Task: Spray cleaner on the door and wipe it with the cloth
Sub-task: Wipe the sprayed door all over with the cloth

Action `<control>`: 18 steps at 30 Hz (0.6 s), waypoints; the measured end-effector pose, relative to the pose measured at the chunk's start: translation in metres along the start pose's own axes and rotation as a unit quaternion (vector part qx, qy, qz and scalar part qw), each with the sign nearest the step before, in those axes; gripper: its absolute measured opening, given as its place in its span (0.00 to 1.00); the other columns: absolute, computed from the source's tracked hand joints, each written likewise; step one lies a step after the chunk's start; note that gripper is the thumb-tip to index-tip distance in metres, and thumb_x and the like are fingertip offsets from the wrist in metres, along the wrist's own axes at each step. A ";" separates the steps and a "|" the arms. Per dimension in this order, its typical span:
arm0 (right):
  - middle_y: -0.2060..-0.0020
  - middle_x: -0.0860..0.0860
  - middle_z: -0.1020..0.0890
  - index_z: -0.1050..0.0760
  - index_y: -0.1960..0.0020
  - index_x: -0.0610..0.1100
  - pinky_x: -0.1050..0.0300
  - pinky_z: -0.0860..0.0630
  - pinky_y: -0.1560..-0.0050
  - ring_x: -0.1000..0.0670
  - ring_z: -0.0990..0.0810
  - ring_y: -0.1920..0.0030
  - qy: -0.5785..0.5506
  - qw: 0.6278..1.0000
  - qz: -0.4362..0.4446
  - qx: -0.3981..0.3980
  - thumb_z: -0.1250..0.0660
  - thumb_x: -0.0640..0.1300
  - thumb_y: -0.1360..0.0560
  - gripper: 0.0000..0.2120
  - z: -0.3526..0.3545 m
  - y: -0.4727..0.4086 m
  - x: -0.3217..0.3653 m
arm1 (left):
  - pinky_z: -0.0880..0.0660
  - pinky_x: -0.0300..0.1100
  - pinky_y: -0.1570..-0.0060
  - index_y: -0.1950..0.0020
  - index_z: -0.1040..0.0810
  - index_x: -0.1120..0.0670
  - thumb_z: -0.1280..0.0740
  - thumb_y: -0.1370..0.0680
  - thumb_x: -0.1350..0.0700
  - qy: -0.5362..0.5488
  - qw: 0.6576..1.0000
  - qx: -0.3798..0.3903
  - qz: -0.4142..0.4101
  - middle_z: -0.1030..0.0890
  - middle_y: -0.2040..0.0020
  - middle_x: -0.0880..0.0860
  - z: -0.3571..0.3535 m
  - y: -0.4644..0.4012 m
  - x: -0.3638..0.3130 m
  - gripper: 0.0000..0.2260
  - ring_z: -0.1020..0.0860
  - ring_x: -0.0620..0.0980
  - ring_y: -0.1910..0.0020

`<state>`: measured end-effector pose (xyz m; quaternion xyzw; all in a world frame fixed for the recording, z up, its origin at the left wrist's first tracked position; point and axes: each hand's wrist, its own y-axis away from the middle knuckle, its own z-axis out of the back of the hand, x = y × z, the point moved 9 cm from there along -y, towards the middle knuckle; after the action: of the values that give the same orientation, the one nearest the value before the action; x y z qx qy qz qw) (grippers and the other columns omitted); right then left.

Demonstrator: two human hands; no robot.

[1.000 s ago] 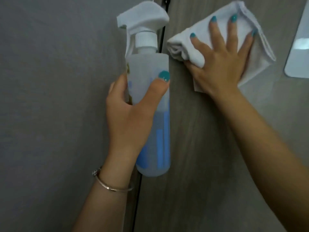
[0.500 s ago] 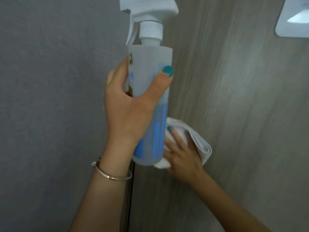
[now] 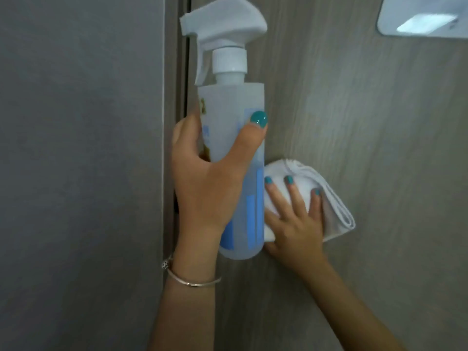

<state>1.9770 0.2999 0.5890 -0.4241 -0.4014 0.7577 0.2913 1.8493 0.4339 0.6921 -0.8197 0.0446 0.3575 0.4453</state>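
1. Right now my left hand (image 3: pixel 202 183) holds the spray bottle (image 3: pixel 235 153) upright, thumb and curled fingers wrapped round its body and none of them on the trigger, so I judge spraying is paused and wiping is the step in hand.
2. Just right of that thumb, my right hand (image 3: pixel 293 224) lies flat with fingers spread and straight, pressing the folded white cloth (image 3: pixel 331 211) against the door (image 3: pixel 367 122); the cloth sits under and beyond the fingertips, its left edge tucked behind the bottle.
3. To wipe well, I would keep the palm flat, press evenly, follow the vertical grain in overlapping passes, and hold the bottle off the panel so it does not block the stroke.
4. Materials, left to right: a matte grey wall panel (image 3: pixel 76 148); a dark door gap; a translucent, squared plastic bottle with blue label bars and a white trigger head; soft, layered cloth; smooth wood-grain laminate; a glossy white fitting (image 3: pixel 425 19) up beyond the fingers.
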 end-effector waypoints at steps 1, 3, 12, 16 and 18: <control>0.25 0.49 0.36 0.39 0.26 0.58 0.30 0.45 0.31 0.41 0.43 0.24 0.006 1.000 0.024 0.018 0.44 0.65 0.23 0.27 -0.004 0.018 0.004 | 0.24 0.34 0.63 0.54 0.22 0.46 0.29 0.35 0.41 -0.003 1.000 0.005 0.005 0.20 0.49 0.57 0.000 0.005 0.005 0.14 0.19 0.46 0.57; 0.24 0.49 0.38 0.38 0.25 0.59 0.31 0.45 0.31 0.41 0.42 0.24 0.015 0.999 0.028 0.030 0.38 0.64 0.26 0.31 0.003 0.020 -0.013 | 0.24 0.32 0.62 0.56 0.23 0.39 0.30 0.35 0.40 -0.003 1.000 0.016 0.017 0.20 0.48 0.55 -0.002 0.011 0.013 0.11 0.19 0.42 0.57; 0.23 0.45 0.38 0.34 0.26 0.58 0.31 0.48 0.28 0.35 0.45 0.23 0.067 0.970 -0.208 -0.104 0.43 0.68 0.24 0.29 0.112 -0.111 -0.227 | 0.26 0.28 0.65 0.52 0.23 0.44 0.30 0.36 0.39 0.040 0.994 0.085 0.050 0.21 0.46 0.57 -0.064 0.034 0.029 0.17 0.19 0.43 0.58; 0.24 0.43 0.37 0.34 0.26 0.55 0.31 0.47 0.29 0.36 0.43 0.24 0.083 0.982 -0.148 -0.087 0.42 0.63 0.23 0.28 0.086 -0.040 -0.186 | 0.25 0.33 0.64 0.55 0.23 0.47 0.29 0.37 0.40 0.069 0.991 0.079 0.082 0.20 0.49 0.60 -0.083 0.048 0.038 0.16 0.19 0.47 0.58; 0.25 0.43 0.36 0.34 0.26 0.55 0.31 0.47 0.29 0.37 0.43 0.24 0.067 0.984 -0.151 -0.066 0.42 0.63 0.23 0.27 0.068 0.014 -0.163 | 0.24 0.35 0.63 0.55 0.22 0.48 0.29 0.37 0.40 0.072 0.989 0.092 0.091 0.21 0.49 0.60 -0.091 0.056 0.039 0.17 0.19 0.49 0.57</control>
<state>1.9923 0.1408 0.6656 -0.4267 -0.4894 0.6465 0.4006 1.9058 0.3402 0.6606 -0.7916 0.1833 0.3311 0.4798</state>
